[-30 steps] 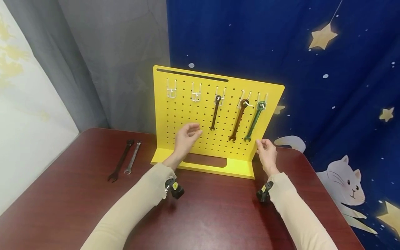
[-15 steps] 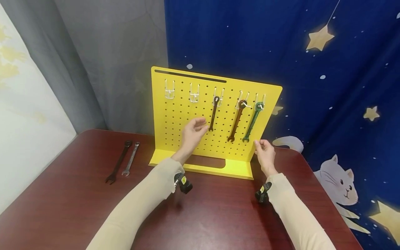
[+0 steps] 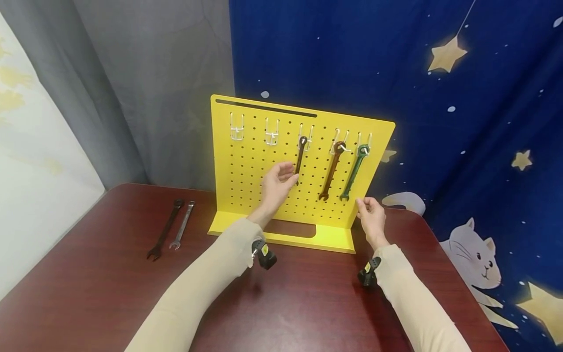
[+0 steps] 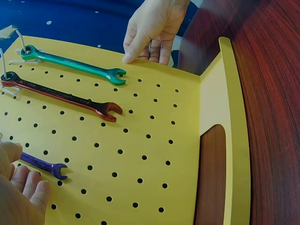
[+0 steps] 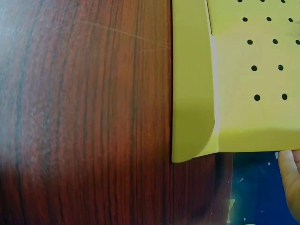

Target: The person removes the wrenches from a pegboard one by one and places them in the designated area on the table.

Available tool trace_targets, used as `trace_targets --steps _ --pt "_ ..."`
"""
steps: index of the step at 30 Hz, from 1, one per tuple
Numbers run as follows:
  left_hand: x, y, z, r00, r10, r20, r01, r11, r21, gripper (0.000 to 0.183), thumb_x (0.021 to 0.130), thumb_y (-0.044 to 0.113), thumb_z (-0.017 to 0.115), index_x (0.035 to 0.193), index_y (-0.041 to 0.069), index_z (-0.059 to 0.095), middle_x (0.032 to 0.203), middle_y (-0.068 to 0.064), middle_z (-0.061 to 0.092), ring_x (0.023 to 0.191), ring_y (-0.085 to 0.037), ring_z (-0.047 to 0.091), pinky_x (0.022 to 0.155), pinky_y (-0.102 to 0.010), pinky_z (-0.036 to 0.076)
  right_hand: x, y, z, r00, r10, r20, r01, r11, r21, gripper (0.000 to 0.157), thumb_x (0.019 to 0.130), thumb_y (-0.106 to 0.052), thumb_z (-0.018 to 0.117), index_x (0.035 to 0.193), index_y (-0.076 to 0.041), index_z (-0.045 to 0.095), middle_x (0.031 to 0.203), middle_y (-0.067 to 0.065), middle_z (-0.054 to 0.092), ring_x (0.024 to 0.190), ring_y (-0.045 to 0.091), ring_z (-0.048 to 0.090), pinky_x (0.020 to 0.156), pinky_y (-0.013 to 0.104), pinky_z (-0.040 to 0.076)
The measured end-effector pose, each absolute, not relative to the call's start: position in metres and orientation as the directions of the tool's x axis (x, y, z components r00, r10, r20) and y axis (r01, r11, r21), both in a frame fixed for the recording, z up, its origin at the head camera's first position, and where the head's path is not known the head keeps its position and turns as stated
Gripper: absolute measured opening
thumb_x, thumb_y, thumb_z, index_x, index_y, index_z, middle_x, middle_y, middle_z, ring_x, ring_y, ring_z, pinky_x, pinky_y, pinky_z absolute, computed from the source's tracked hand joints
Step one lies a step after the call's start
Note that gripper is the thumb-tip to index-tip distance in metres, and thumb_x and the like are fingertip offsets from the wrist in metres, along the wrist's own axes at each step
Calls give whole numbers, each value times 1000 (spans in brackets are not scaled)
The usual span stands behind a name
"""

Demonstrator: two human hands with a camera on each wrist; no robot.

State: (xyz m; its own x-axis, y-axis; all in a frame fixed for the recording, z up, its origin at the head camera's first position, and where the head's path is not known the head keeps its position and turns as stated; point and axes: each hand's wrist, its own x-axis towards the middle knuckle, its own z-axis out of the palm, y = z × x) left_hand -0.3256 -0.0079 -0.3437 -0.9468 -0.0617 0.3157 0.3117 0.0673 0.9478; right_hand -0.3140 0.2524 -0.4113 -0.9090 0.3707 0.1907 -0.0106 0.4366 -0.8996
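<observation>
A yellow pegboard [image 3: 255, 190] stands on the table with white wire hooks along its top. From the middle hook hangs a small purple wrench [image 4: 42, 164], which looks dark in the head view. My left hand [image 3: 277, 185] is at its lower shaft, thumb and fingers parted on either side; whether they touch it is unclear. A red-brown wrench [image 3: 332, 171] and a green wrench [image 3: 354, 173] hang further right. My right hand [image 3: 372, 215] pinches the board's right edge, thumb in front and fingers behind; only part of it shows in the right wrist view.
On the table [image 3: 88, 274], left of the board, lie a dark wrench [image 3: 166, 230] and a silver wrench [image 3: 182, 226]. Two white hooks [image 3: 271, 133] at the board's left bear nothing. A blue star-patterned curtain [image 3: 308, 49] hangs behind.
My left hand has moved right across the front of the board to the purple wrench's lower end. The right hand stays at the board's edge. The head view has shifted slightly.
</observation>
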Motion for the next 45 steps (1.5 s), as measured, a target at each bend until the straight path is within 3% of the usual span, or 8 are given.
trace_targets --steps 8,16,33,39,45 --pt "-326 -3 -342 -953 -68 295 284 133 950 37 86 14 68 122 10 57 117 -6 63 107 -19 60 91 -28 50 -313 253 -413 -909 367 196 -24 425 -905 33 95 -34 54 106 -3 57 107 17 64 88 22 63 87 36 53" --pt "-327 5 -339 -952 -71 299 288 136 948 37 87 12 67 122 8 57 114 -8 63 106 -20 60 93 -29 49 -316 255 -413 -910 354 214 -43 433 -900 34 95 -34 54 107 -3 57 109 17 64 90 25 64 87 37 53" --pt "-327 8 -337 -946 -78 315 304 121 945 28 87 12 66 114 7 61 107 -8 64 98 -20 62 84 -28 52 -316 254 -412 -911 356 209 -28 452 -891 33 95 -35 54 107 -4 58 106 15 65 86 19 64 80 24 54" --pt "-326 6 -335 -945 -67 320 313 100 944 25 88 10 65 112 6 62 103 -10 65 94 -22 63 75 -27 54 -317 254 -412 -912 356 202 -26 443 -896 34 95 -35 54 109 -4 58 108 16 64 89 25 64 84 29 54" --pt "-323 5 -335 -949 -53 311 306 88 948 24 87 10 66 111 6 63 101 -12 66 92 -23 64 74 -25 54 -316 253 -413 -915 351 199 -31 429 -903 36 95 -35 53 110 -2 57 110 18 64 93 31 64 88 38 52"
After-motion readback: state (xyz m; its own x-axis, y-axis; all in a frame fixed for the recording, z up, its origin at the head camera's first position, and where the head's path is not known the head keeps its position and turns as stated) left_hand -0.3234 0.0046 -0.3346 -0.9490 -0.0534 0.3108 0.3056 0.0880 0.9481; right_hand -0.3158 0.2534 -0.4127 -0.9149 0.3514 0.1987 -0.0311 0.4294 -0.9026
